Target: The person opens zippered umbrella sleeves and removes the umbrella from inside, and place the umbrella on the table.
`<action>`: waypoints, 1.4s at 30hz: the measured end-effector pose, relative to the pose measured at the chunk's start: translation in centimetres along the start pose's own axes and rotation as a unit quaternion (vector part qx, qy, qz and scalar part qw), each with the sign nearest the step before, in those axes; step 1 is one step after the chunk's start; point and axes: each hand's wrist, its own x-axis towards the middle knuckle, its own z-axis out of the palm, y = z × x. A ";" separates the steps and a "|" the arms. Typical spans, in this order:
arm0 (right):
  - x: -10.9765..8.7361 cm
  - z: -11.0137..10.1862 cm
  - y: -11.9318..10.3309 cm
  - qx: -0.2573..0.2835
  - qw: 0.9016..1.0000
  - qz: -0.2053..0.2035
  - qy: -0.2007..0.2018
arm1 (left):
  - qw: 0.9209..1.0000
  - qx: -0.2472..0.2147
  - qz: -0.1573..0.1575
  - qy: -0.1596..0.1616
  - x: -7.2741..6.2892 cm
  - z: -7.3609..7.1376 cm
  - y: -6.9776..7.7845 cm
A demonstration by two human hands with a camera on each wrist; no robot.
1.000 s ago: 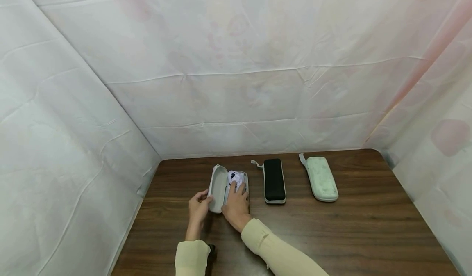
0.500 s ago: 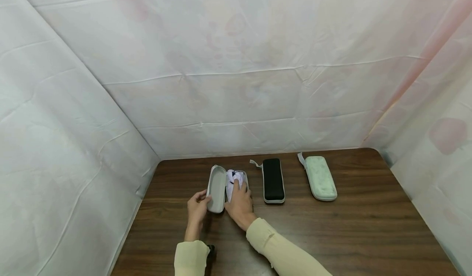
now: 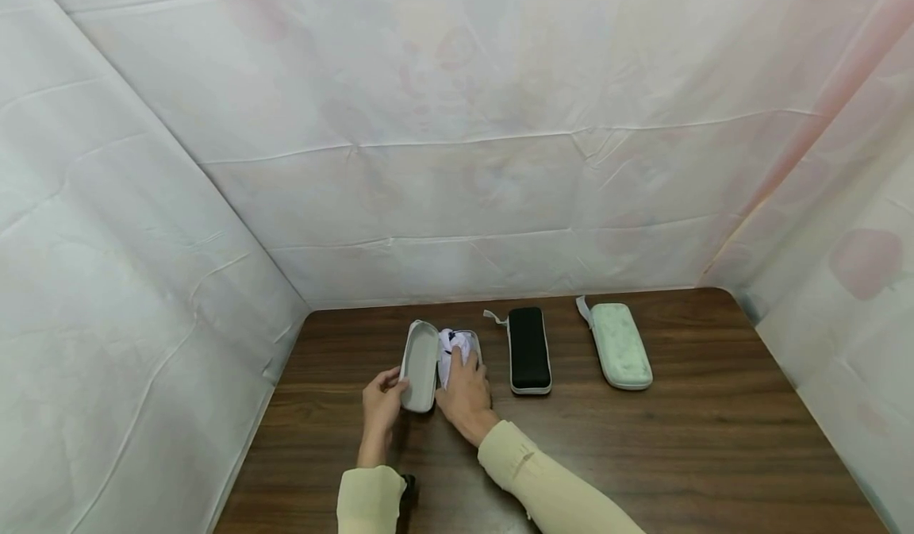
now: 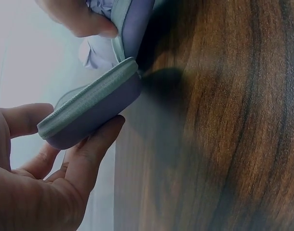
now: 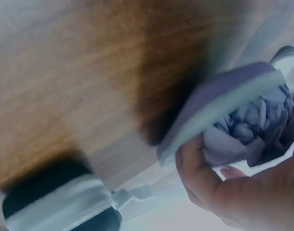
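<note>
A hard zip glasses case (image 3: 420, 363) lies unfolded at the table's back left, its pale grey inside showing. In the left wrist view its outer shell is purple with a grey zip edge. My left hand (image 3: 381, 407) pinches the left half, thumb on the zip rim and fingers beneath the shell. Crumpled pale cloth (image 3: 455, 341) with dark marks fills the right half. My right hand (image 3: 467, 397) lies over that half, fingers curled at its rim beside the cloth (image 5: 255, 127). In the left wrist view, the right thumb (image 4: 101, 24) sits on the zip edge.
To the right lie a zipped black case (image 3: 529, 351) with a pull strap and, further right, a zipped pale green case (image 3: 623, 347). They rest on a dark wooden table (image 3: 643, 455). White sheeting (image 3: 443, 193) hangs behind and at both sides.
My right hand has shifted slightly to the right, its thumb moving away from the lid and uncovering more cloth. The left hand keeps its hold on the lid.
</note>
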 end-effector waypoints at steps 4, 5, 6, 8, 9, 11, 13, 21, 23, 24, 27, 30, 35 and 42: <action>0.3 -0.7 -0.3 -0.003 1.000 0.008 -0.017 | 1.000 0.010 0.021 0.001 -0.1 0.3 0.2; 0.3 -0.8 -0.4 -0.006 1.000 0.015 -0.025 | 1.000 0.014 0.028 0.002 -0.1 0.4 0.2; 0.4 -0.9 -0.4 -0.008 0.999 0.021 -0.032 | 0.999 0.018 0.035 0.003 -0.2 0.5 0.2; 0.5 -1.1 -0.5 -0.013 0.998 0.033 -0.046 | 0.999 0.023 0.047 0.004 -0.3 0.6 0.3; 0.6 -1.1 -0.5 -0.016 0.998 0.036 -0.050 | 0.998 0.025 0.050 0.005 -0.3 0.7 0.3; 0.6 -1.2 -0.4 -0.022 0.998 0.037 -0.055 | 0.998 0.027 0.054 0.006 -0.4 0.8 0.3; 0.6 -1.2 -0.3 -0.025 0.997 0.035 -0.057 | 0.998 0.025 0.054 0.007 -0.4 0.9 0.2; 0.4 -1.5 -0.5 -0.042 0.999 0.007 -0.032 | 0.998 0.020 0.048 0.020 -0.3 0.8 0.1; 0.4 -1.7 -0.6 -0.047 0.999 0.001 -0.026 | 0.999 0.017 0.045 0.023 -0.3 0.8 0.1; 0.3 -1.7 -0.7 -0.049 0.998 -0.003 -0.023 | 0.999 0.016 0.043 0.025 -0.3 0.8 0.2; 0.3 -1.9 -0.8 -0.054 0.998 -0.012 -0.016 | 0.999 0.014 0.040 0.031 -0.2 0.7 0.3; 0.2 -2.1 -0.9 -0.057 0.998 -0.022 -0.003 | 0.998 0.017 0.041 0.033 -0.1 0.6 0.2; 0.2 -2.5 -1.1 -0.063 0.997 -0.044 0.023 | 0.998 0.025 0.043 0.035 0.2 0.4 0.0; 0.5 -3.3 -1.1 -0.050 0.994 -0.073 0.056 | 0.998 0.021 0.041 0.039 0.6 0.2 -0.2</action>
